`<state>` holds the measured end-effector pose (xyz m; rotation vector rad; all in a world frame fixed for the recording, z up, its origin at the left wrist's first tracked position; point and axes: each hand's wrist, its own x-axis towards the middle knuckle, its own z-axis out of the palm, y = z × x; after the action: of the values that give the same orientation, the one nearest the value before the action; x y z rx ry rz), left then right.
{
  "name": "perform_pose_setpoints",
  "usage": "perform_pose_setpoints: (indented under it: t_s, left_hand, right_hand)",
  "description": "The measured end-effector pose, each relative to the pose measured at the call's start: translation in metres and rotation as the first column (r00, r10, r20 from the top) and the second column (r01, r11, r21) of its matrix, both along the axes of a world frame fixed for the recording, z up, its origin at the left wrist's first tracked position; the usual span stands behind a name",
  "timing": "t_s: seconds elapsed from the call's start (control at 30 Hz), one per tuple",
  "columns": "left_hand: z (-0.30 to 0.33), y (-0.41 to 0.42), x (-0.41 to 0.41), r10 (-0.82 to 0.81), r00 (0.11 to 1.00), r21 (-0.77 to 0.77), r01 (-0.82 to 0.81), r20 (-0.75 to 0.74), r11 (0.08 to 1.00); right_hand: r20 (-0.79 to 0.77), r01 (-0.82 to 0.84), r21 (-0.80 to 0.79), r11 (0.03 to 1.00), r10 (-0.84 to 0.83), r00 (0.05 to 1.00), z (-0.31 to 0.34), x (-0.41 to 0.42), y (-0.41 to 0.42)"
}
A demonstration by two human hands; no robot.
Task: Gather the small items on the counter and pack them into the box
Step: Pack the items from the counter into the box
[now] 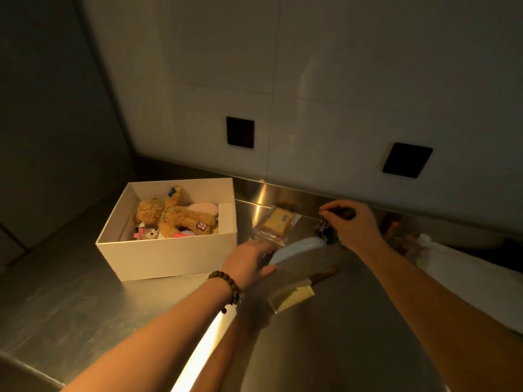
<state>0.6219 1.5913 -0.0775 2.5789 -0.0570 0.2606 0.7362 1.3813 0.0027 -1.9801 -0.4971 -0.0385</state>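
Gripping pale blue case [297, 248], left hand [249, 264]; right hand [351, 224] pinching small dark trinket [322, 230].

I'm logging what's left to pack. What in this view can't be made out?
- Dark item under the right hand: small, dim, partly covered by fingers.
- Box bottom: hidden under the plush toys.
- Things at the right edge: blurred, in shadow.
- Pale blue object held by the left hand: its near end is covered.
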Motion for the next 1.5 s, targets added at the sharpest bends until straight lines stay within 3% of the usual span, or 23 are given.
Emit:
perform_pose_setpoints:
  t_s: [0.2, 0.5, 0.67, 0.83, 1.03, 1.13, 1.2, 1.3, 1.37, 1.43, 1.5]
  left_hand:
    - [0.081, 0.052, -0.011, 0.208, 0.959, -0.243, -0.159, 0.191, 0.957]
    - [0.135, 0.172, -0.039, 0.455, 0.852, -0.258, -0.393, 0.259, 0.883]
    - [0.127, 0.22, -0.048, 0.508, 0.824, -0.249, -0.453, 0.249, 0.856]
    - [0.113, 0.249, -0.045, 0.52, 0.83, -0.269, -0.464, 0.202, 0.844]
    - [0.106, 0.269, -0.032, 0.519, 0.834, -0.283, -0.46, 0.189, 0.842]
    - [0.104, 0.272, -0.025, 0.5, 0.846, -0.284, -0.441, 0.186, 0.851]
    - [0.103, 0.273, -0.02, 0.476, 0.862, -0.272, -0.422, 0.176, 0.865]
    - [0.102, 0.273, -0.011, 0.426, 0.892, -0.216, -0.39, 0.153, 0.895]
    - [0.102, 0.271, -0.006, 0.38, 0.916, -0.142, -0.363, 0.125, 0.921]
    - [0.101, 0.267, -0.002, 0.331, 0.94, -0.01, -0.331, 0.086, 0.944]
    - [0.101, 0.262, 0.003, 0.281, 0.959, 0.134, -0.285, 0.048, 0.949]
  right_hand:
    - [0.011, -0.149, 0.079, 0.986, 0.149, 0.989, 0.054, 0.004, 0.054]
    - [0.038, -0.365, -0.008, 0.931, 0.365, 0.93, 0.082, -0.01, 0.185]
    - [-0.051, -0.419, -0.188, 0.888, 0.418, 0.907, 0.05, -0.008, 0.251]
    - [-0.219, -0.508, -0.361, 0.782, 0.458, 0.861, -0.006, -0.008, 0.283]
    - [-0.329, -0.581, -0.463, 0.67, 0.479, 0.814, -0.044, -0.004, 0.298]
    - [-0.355, -0.566, -0.439, 0.698, 0.444, 0.823, -0.041, 0.001, 0.301]
    - [-0.329, -0.539, -0.372, 0.756, 0.436, 0.838, -0.028, 0.006, 0.301]
    - [-0.24, -0.442, -0.114, 0.89, 0.407, 0.881, 0.006, 0.008, 0.302]
    - [-0.074, -0.36, -0.014, 0.933, 0.358, 0.931, 0.029, 0.013, 0.3]
    - [0.15, -0.347, -0.164, 0.924, 0.371, 0.917, 0.043, 0.019, 0.296]
    - [0.233, -0.376, -0.434, 0.819, 0.505, 0.831, 0.046, 0.021, 0.292]
